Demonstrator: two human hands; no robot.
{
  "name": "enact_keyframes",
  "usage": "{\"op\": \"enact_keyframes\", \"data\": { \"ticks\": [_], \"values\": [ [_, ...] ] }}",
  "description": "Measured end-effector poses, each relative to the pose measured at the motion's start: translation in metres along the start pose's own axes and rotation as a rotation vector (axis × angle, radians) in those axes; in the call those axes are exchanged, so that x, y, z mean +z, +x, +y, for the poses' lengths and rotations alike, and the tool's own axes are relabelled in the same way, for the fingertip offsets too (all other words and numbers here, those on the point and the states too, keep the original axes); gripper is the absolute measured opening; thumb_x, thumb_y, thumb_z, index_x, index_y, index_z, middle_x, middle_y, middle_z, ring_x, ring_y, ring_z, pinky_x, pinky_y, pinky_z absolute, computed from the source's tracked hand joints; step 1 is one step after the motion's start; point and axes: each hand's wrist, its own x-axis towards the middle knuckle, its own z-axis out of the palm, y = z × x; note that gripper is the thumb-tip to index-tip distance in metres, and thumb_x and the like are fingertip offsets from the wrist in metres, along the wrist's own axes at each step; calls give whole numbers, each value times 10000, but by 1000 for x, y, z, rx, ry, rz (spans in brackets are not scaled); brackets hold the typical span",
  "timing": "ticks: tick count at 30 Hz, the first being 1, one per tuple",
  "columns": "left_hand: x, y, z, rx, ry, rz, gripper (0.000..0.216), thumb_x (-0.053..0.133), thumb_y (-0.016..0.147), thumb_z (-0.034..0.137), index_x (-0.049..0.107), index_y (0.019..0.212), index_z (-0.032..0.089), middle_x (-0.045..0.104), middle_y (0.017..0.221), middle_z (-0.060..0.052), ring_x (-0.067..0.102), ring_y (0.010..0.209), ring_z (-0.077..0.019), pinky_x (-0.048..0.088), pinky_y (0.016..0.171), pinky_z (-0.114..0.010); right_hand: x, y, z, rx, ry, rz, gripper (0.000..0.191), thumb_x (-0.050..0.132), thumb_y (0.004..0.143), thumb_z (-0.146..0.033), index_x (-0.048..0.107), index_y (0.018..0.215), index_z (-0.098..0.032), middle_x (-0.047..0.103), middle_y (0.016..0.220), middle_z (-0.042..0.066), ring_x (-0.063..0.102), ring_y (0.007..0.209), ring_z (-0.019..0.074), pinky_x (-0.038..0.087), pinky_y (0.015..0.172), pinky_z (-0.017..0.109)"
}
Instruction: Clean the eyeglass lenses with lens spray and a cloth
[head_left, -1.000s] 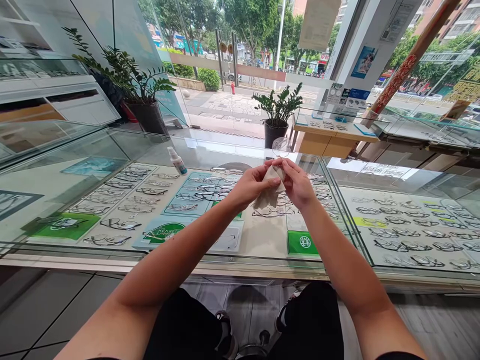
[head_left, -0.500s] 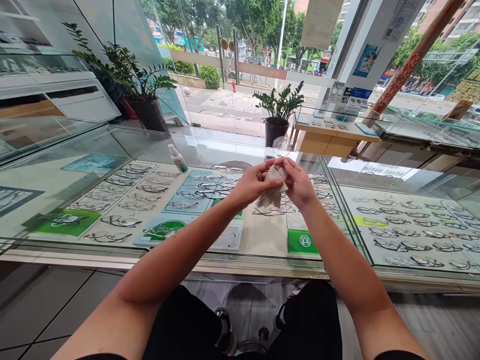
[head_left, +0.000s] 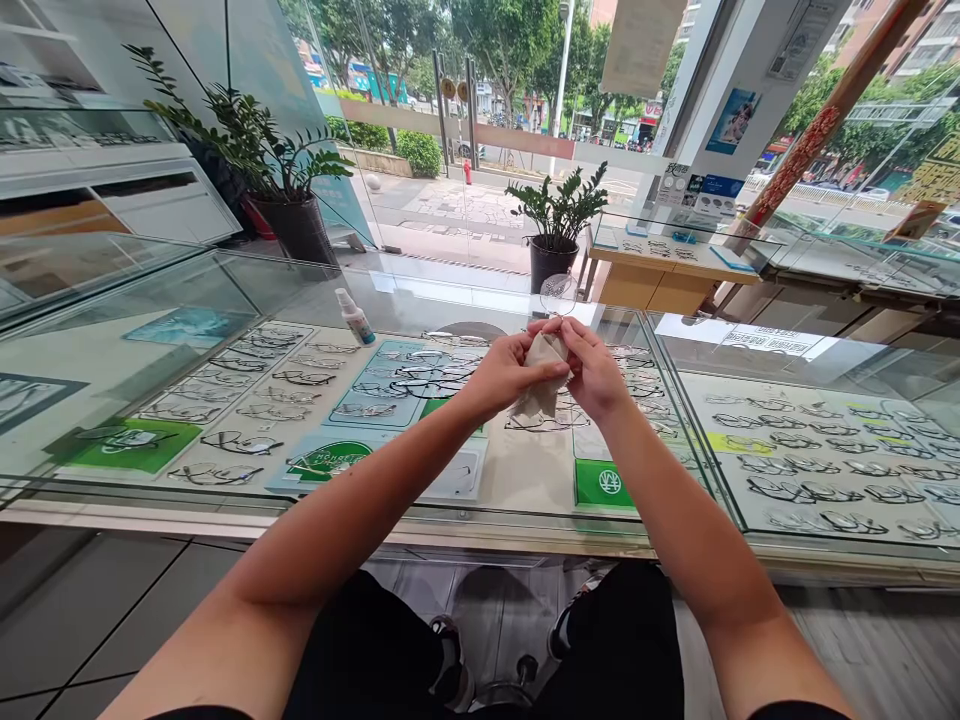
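Observation:
Both my hands meet above the glass display counter (head_left: pixel 409 521). My left hand (head_left: pixel 504 376) is closed on a pale beige cleaning cloth (head_left: pixel 541 392), with the thumb pressed over it and a jagged-edged corner hanging down. My right hand (head_left: pixel 596 372) has its fingers pinched at the cloth's upper right, gripping a pair of eyeglasses. One clear round lens of the eyeglasses (head_left: pixel 559 292) stands up beyond the fingertips. Cloth and fingers hide the rest of the frame.
A white spray bottle (head_left: pixel 355 317) stands on the counter to the left of my hands. Under the glass lie rows of spectacle frames (head_left: pixel 431 387) and green cards (head_left: pixel 602 484). Potted plants (head_left: pixel 553 262) stand beyond the counter by the window.
My hands and the cloth have shifted slightly left. The lens beyond my fingers has tilted and moved a little lower and to the left.

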Motion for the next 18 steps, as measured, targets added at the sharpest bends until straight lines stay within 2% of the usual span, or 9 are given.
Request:
{"op": "enact_keyframes", "data": {
  "ticks": [10, 18],
  "values": [
    [1, -2, -2, 38, 59, 23, 412, 1049, 714, 406, 835, 949, 142, 784, 893, -51, 674, 810, -166, 531, 752, -297, 1, -1, 0, 4, -41, -6, 364, 858, 914, -650, 794, 945, -293, 846, 1298, 56, 730, 1305, 278, 605, 1162, 441],
    [4, -2, 0, 36, 63, 39, 515, 1034, 719, 430, 821, 1099, 156, 764, 909, -32, 663, 825, -171, 525, 768, -301, 0, 0, 6, 7, -28, -14, 367, 864, 912, -659, 801, 955, -300, 818, 1410, 35, 690, 1403, 284, 587, 1203, 451]
  ]
}}
